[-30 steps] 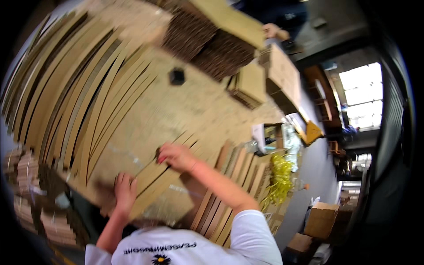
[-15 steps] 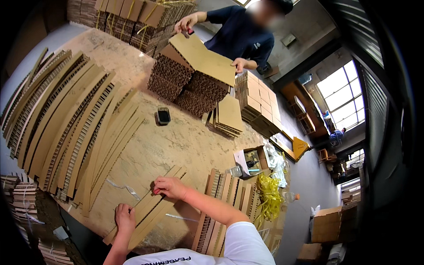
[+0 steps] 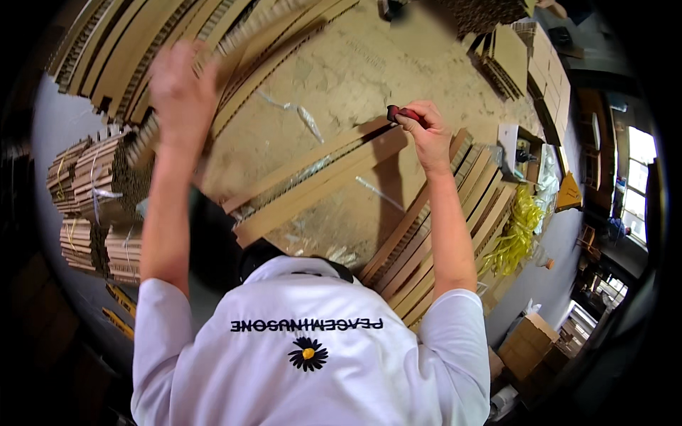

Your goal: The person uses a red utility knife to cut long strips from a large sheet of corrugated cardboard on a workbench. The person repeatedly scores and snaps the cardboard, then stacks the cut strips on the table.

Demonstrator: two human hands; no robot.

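Note:
My right hand is closed round a small red and black hand tool, raised over the table. Below it, two cardboard strips lie side by side on a slant, with a honeycomb edge showing between them. My left hand is over the near end of the fanned pile of honeycomb cardboard strips at the upper left. Motion smears its fingers. A blurred strip runs past this hand; whether the fingers grip it is unclear.
More strips lie stacked to the right, beside yellow strapping and an open box. Clear plastic scraps lie on the table. Tied cardboard bundles stand at the left. Part of a co-worker's hand shows at the top right.
My view has shifted nearer my body. My left hand has left the front strips for the pile at the upper left. My right hand has lifted off the strips with the red tool.

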